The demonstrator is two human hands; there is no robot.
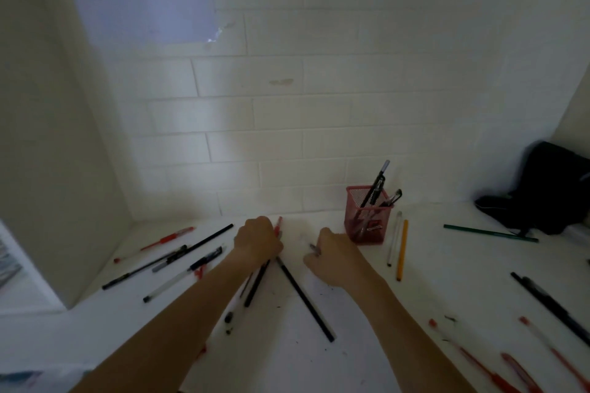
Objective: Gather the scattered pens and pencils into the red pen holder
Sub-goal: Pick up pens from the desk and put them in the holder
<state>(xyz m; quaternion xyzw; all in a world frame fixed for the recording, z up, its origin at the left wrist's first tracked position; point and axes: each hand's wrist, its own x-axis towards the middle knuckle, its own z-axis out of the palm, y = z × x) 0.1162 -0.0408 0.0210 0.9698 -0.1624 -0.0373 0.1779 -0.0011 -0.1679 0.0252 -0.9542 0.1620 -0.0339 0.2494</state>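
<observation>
Our left hand (pixel 258 241) closes its grip round a bundle of pens (pixel 259 277). Our right hand (pixel 335 257) pinches a small pen (pixel 314 248). The red pen holder (pixel 367 217) stands on the table (pixel 351 329) just beyond our right hand.

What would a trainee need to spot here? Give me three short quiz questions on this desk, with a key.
1. True or false: the red pen holder already holds some pens.
2. Which pencil lies right of the holder, beside the clear pen? A) yellow pencil B) green pencil
3. What does the left hand grip?

Key
1. True.
2. A.
3. A bundle of pens, red and dark; the right hand pinches a single pen.
</observation>
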